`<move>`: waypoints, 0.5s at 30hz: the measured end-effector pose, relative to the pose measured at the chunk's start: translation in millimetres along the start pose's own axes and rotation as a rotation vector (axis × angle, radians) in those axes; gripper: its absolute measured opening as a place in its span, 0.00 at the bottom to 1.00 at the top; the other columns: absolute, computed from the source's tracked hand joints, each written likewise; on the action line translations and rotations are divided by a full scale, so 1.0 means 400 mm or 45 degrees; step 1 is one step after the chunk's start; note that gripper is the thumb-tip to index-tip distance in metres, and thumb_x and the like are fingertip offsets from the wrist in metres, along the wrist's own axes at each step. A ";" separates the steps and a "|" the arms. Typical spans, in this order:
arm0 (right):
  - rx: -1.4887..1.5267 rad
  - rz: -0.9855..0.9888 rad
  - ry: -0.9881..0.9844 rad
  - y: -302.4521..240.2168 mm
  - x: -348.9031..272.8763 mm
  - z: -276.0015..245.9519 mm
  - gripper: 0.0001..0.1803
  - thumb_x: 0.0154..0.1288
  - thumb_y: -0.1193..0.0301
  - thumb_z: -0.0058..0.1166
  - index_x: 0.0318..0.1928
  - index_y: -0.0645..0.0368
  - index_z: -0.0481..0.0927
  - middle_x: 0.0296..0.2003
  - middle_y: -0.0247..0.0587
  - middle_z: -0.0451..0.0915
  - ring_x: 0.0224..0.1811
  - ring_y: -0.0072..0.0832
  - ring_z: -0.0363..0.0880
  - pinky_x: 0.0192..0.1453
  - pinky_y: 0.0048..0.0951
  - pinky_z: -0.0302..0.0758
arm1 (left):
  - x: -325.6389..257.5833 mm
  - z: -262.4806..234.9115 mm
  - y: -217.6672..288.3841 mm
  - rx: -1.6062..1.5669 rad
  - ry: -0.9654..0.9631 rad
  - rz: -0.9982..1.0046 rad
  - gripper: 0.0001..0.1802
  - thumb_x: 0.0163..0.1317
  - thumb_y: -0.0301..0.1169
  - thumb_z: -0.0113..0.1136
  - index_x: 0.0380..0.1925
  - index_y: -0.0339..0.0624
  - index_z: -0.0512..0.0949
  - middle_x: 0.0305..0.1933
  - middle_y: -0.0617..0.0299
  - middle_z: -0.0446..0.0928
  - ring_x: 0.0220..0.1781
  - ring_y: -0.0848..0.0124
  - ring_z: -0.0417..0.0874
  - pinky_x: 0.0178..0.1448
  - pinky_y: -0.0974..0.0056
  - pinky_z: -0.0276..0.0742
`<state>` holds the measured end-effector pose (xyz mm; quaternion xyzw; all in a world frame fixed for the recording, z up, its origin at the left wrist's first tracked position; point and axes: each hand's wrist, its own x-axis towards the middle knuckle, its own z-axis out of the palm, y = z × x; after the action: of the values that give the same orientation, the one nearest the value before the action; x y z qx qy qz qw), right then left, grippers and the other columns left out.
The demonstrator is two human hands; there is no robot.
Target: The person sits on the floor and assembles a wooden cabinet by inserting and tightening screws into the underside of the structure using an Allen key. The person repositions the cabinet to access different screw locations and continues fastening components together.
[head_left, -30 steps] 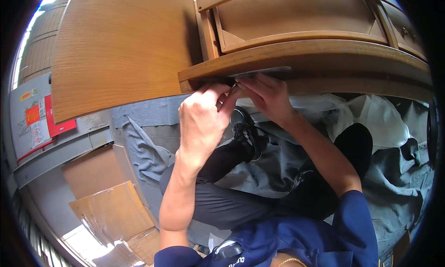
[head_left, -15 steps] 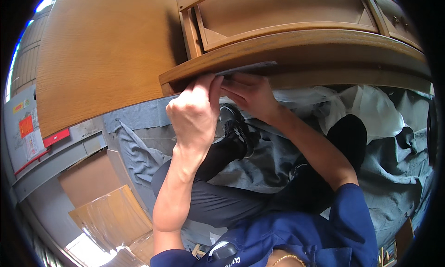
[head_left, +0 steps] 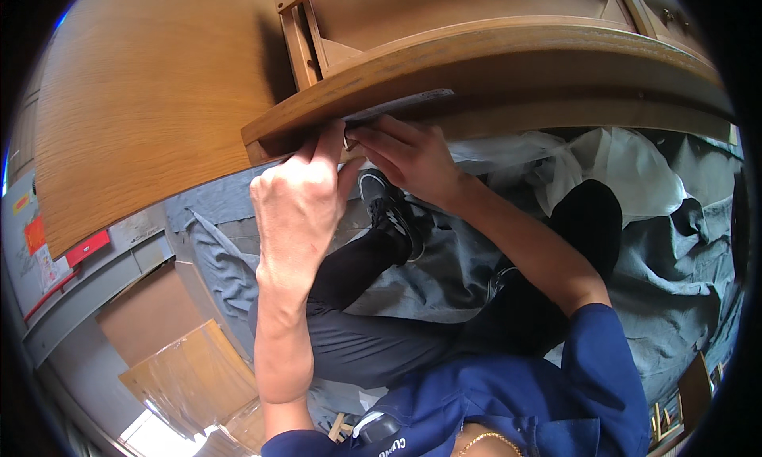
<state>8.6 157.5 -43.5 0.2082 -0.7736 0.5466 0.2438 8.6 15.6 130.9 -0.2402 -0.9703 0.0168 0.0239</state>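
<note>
Both hands are raised against the inner face of the long front rail [head_left: 508,48] of a brown wooden piece of furniture, close to its left corner. My left hand [head_left: 298,195] has its fingers bent up under the rail, the index finger touching the wood and the thumb a little apart from it. Close by on the right, my right hand [head_left: 413,159] has its fingers together, tips pointing left. Between the fingertips is something small that I cannot make out. A thin pale grey strip [head_left: 409,101] lies along the rail just above the right fingers.
A broad wooden panel [head_left: 151,100] joins the rail on the left. Translucent plastic sheeting [head_left: 619,171] and a grey-blue cloth [head_left: 675,298] cover the floor at right. My leg and black shoe [head_left: 389,215] are below the hands. A plastic-wrapped board [head_left: 186,374] leans at lower left.
The view has shifted, so furniture and hands sit further left and higher. My left thumb has come away from the index finger, and the hands' fingertips are slightly further apart.
</note>
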 end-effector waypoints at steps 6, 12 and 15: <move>0.079 0.062 0.073 -0.004 0.009 -0.006 0.23 0.67 0.72 0.75 0.62 0.52 0.89 0.40 0.37 0.90 0.37 0.39 0.93 0.38 0.39 0.90 | 0.006 0.034 0.004 0.017 0.194 0.035 0.19 0.66 0.39 0.82 0.51 0.41 0.90 0.36 0.49 0.91 0.35 0.49 0.94 0.39 0.54 0.89; 0.190 0.269 0.253 -0.015 0.017 0.019 0.13 0.65 0.71 0.78 0.49 0.53 0.91 0.33 0.38 0.91 0.33 0.39 0.93 0.35 0.40 0.89 | -0.002 0.074 -0.004 -0.333 0.119 -0.318 0.16 0.79 0.38 0.73 0.34 0.36 0.89 0.21 0.54 0.85 0.21 0.64 0.88 0.28 0.60 0.81; 0.122 0.234 0.281 0.002 0.025 0.019 0.10 0.64 0.71 0.79 0.43 0.53 0.91 0.33 0.38 0.91 0.32 0.39 0.93 0.34 0.40 0.87 | -0.022 0.082 0.001 -0.936 -0.001 -0.641 0.20 0.83 0.40 0.68 0.35 0.35 0.89 0.22 0.57 0.85 0.22 0.72 0.87 0.29 0.64 0.80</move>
<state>-1.2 149.9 -40.3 0.0868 -0.7309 0.6224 0.2661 14.6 11.2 97.8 0.0111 -0.9401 -0.3355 -0.0602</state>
